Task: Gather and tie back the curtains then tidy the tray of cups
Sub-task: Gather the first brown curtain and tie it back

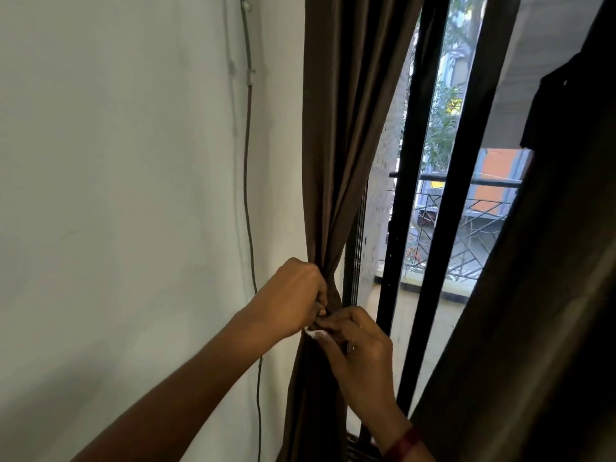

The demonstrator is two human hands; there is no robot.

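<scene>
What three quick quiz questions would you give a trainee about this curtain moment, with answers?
1. True or false: the left hand grips the gathered brown curtain.
2. What runs down the wall beside that curtain? A) a thin cable B) a shelf C) a mirror
3. Fill in: the small scrap pinched by the right hand is coloured ____.
Key: 1 true; 2 A; 3 white.
</scene>
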